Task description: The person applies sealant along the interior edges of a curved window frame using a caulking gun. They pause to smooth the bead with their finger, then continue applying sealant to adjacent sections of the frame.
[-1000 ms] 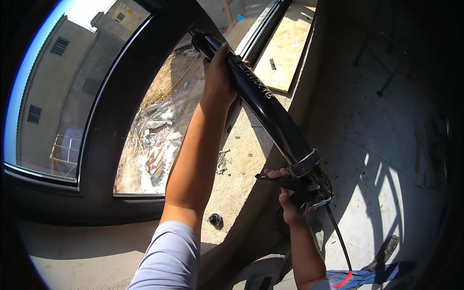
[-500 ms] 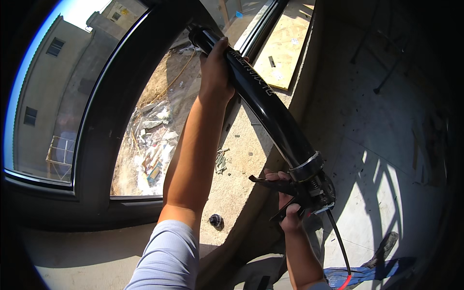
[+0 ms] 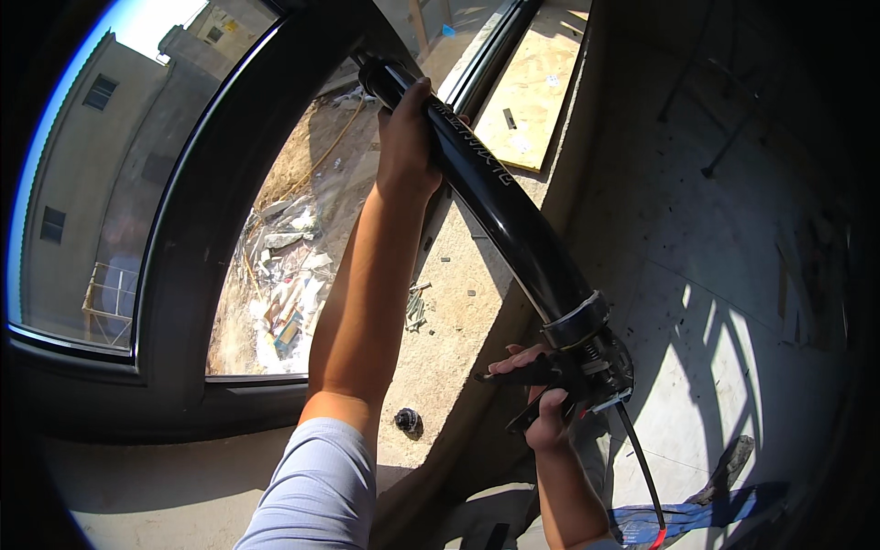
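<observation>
A black window frame (image 3: 174, 266) is to the left of both hands, and rubble (image 3: 284, 298) is seen through its glass. The left hand (image 3: 408, 147) is closed around the front part of a black caulking gun (image 3: 509, 220); its fingers are mostly hidden. Below this hand, a small black round piece (image 3: 408, 421) lies on the sill (image 3: 449, 316). The gun slopes down to the right hand (image 3: 548, 422), which, half closed, holds the handle. To its right, a black rod (image 3: 642, 458) reaches toward a blue sheet (image 3: 701, 515).
</observation>
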Available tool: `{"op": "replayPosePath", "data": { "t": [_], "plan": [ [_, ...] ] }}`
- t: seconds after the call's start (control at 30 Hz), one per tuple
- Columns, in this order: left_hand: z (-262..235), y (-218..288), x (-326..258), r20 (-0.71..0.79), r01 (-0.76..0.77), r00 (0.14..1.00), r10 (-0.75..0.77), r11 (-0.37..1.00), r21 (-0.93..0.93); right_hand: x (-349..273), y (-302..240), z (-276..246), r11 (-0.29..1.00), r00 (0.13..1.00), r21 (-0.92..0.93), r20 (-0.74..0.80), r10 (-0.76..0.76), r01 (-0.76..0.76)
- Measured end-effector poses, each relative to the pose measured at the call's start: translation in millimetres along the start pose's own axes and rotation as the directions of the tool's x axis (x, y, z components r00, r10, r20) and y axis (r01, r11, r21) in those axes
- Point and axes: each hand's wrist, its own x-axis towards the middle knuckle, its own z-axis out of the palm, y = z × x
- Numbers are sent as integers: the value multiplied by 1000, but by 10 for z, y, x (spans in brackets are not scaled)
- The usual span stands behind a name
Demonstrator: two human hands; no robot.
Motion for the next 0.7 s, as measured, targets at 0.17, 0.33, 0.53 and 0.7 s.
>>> {"op": "replayPosePath", "data": {
  "t": [0.17, 0.33, 0.53, 0.7],
  "plan": [
    [-41, -68, -40, 1, 30, 1000, -30, 998, 58, -53, 26, 2, 1000, 999, -31, -49, 1, -3],
    [-91, -164, -24, -45, 67, 997, -64, 996, 54, -124, 83, -3, 999, 997, -39, -72, 26, -29],
    [-207, -410, 24, -91, 82, 993, -78, 996, 41, -218, 138, -27, 995, 993, -70, -93, 67, -74],
    [-285, -611, 6, -145, 87, 986, -77, 994, 66, -283, 150, -23, 988, 980, -74, -155, 124, -137]
  ]
}}
